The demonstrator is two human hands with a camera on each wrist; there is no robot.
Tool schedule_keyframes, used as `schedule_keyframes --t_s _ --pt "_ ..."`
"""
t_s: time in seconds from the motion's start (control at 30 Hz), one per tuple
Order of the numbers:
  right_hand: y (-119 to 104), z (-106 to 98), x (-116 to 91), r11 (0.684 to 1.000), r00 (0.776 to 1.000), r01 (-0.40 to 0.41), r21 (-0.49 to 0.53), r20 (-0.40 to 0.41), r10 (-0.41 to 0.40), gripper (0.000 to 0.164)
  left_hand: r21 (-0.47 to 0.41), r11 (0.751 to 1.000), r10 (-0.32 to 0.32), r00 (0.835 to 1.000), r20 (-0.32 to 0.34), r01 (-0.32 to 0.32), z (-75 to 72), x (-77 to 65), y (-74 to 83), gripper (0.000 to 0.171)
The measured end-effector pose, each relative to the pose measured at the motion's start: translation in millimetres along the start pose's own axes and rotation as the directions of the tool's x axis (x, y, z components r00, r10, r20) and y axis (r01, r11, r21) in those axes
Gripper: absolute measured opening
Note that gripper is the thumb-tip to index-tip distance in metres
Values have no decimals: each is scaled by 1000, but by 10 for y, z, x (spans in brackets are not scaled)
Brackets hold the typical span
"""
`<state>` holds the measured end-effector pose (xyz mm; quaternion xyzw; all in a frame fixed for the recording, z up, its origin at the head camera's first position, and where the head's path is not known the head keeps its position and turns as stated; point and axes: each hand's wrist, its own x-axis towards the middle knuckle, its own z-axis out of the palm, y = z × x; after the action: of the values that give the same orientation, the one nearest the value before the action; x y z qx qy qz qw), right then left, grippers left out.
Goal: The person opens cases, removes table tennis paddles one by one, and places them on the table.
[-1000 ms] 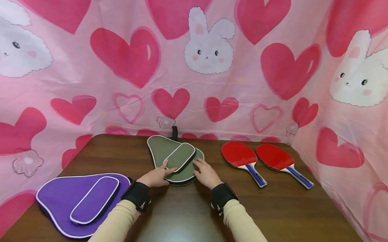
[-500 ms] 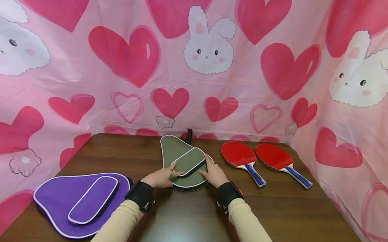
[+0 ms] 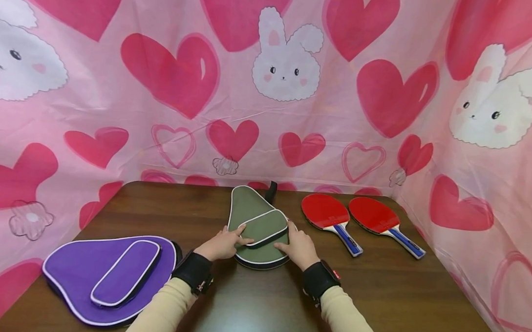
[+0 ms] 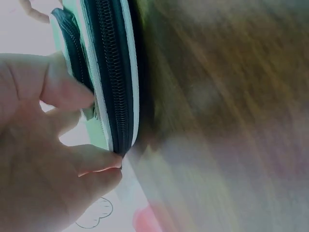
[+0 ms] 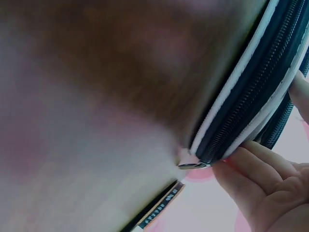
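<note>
A green table tennis bat case [image 3: 249,205] with white piping and a raised front pocket lies on the table, narrow end pointing away. My left hand [image 3: 221,244] grips its left edge, thumb over the top beside the pocket. On the opposite edge my right hand [image 3: 301,248] holds it the same way. The left wrist view shows the case's dark zipper side [image 4: 113,72], with fingertips at its lower end. Fingers [image 5: 260,166] of the right hand lie against the zippered side in the right wrist view.
A purple bat case [image 3: 78,262] lies at the front left of the table [image 3: 261,302]. Two red table tennis bats [image 3: 325,211] [image 3: 373,215] with blue handles lie to the right. A pink heart-patterned cloth [image 3: 312,114] hangs behind and along the sides.
Both hands have shifted the green case to the right and a little nearer, turning it so its narrow end points more directly away. The purple case and bats stay put.
</note>
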<state>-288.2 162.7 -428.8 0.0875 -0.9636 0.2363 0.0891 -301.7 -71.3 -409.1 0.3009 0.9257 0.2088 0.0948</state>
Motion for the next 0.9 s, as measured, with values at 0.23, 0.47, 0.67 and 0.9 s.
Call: schedule_keyframes --t_s 0.23,0.47,0.67,0.9 --pt "-91 -15 -185 999 1000 8 -52 -2 -8 71 -29 999 38 999 13 -37 -26 -63 19 53" --pt "-207 -7 -361 990 998 11 -143 -58 -19 62 -94 995 37 998 46 -32 -33 -71 63 54" --pt "-287 -34 -462 990 997 -43 -136 -74 34 56 -100 994 46 998 34 -43 -3 -41 57 54" --pt "-74 -237 -459 983 993 -111 146 -18 115 30 -66 996 60 998 9 -59 67 -3 30 51"
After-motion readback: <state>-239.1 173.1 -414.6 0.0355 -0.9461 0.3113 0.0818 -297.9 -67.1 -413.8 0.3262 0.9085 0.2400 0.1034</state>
